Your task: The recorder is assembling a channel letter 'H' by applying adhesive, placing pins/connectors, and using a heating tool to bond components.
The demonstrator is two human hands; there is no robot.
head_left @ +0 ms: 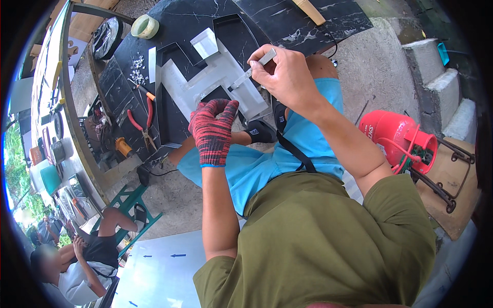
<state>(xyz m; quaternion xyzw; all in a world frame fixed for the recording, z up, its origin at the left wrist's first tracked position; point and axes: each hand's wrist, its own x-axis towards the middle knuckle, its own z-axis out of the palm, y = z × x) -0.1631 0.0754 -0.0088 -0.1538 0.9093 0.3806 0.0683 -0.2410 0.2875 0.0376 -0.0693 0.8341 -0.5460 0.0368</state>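
Note:
My bare right hand (287, 79) grips a slim silver tool with a flat, blade-like end (242, 79). Its tip points down and left, at the inner edge of a silver-grey panel (179, 84) on the black marbled table. My left hand (214, 120), in a red and black knitted glove, is closed at the panel's near edge. Whatever its curled fingers hold is hidden under them. Black strips (233, 23) stand on edge around parts of the panel. A pale, bent sheet-metal piece (205, 44) sits at its far side.
Left of the panel lie red-handled pliers (139, 123), an orange-handled tool (149, 95) and small white bits (137, 64). A tape roll (145, 27) sits at the far left. A red gas cylinder (393, 136) stands at right. Another person (82, 267) sits lower left.

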